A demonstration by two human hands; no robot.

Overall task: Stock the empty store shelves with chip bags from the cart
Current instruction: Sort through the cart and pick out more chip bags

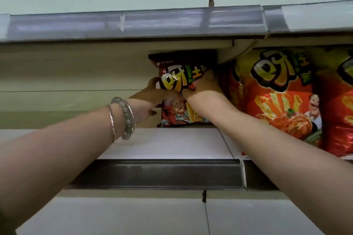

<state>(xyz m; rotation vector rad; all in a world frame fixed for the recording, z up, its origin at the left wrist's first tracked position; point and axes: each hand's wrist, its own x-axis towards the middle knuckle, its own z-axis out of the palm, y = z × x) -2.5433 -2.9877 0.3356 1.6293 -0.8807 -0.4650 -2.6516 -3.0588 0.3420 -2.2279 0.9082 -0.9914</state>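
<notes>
Arms stretched upward, the left hand (150, 96) and right hand (202, 87) have fingers clamped on the dark chip bag (182, 71).

White shelf (172, 145) with dark chip bag (183, 63), orange bags (277, 101)

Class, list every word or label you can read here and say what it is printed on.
"呀!土" on the dark glossy chip bag.
"呀!土" on the orange-red foil chip bag beside it.
Small white logo atop the dark bag: too small to read.
Clear plastic price rail: nothing legible.
</notes>
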